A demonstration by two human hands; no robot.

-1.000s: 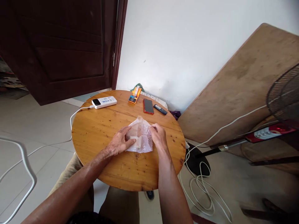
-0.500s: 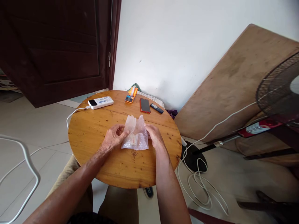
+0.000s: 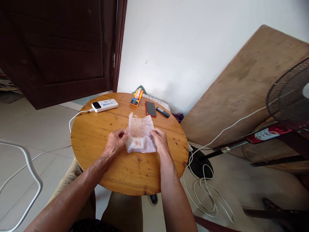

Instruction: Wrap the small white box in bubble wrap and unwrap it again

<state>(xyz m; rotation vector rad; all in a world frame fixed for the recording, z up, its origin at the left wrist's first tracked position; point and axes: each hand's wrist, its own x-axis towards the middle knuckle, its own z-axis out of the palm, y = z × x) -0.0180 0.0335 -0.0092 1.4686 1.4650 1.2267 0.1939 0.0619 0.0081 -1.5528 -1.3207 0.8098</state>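
Observation:
Clear bubble wrap (image 3: 142, 126) lies spread on the round wooden table (image 3: 94, 135), its far part raised. A small pale, flat item (image 3: 137, 142) with faint reddish marks rests on the wrap's near part. My left hand (image 3: 116, 140) pinches the left edge of the wrap between thumb and fingers. On the other side, my right hand (image 3: 159, 139) grips the right edge, fingers closed on it.
Along the table's far side are a white power bank (image 3: 104, 105) with a cable, an orange tape dispenser (image 3: 137, 97), a red-edged phone (image 3: 151, 109) and a dark blue device (image 3: 163, 112). A standing fan (image 3: 289, 93) is at the right.
The far part of the bubble wrap has been opened out wider between my hands, and the pale item shows more clearly. My left hand has moved slightly left.

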